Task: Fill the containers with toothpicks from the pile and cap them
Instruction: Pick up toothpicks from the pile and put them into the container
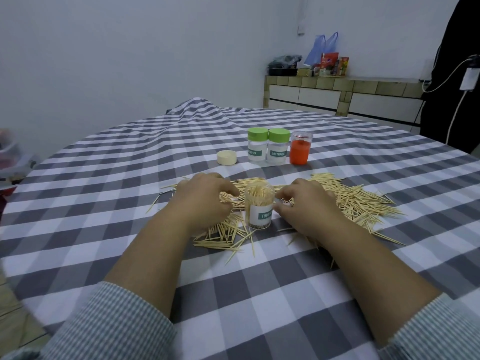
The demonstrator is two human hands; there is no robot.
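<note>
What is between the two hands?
In the head view, a clear plastic toothpick container, uncapped and full of wooden toothpicks, stands upright between the left hand and the right hand, on the toothpick pile.

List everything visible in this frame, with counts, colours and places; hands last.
open container: 1, clear with white label, full of toothpicks, upright between the hands
toothpick pile: 1, pale wood, spread around the open container
green-capped containers: 2, clear, side by side behind the pile
orange container: 1, right of the green-capped pair
loose cap: 1, cream, left of the pair
tablecloth: 1, grey and white check
tiled counter: 1, far right, with bags and boxes
left hand: fingers curled among toothpicks
right hand: grip on toothpicks beside the container
</note>
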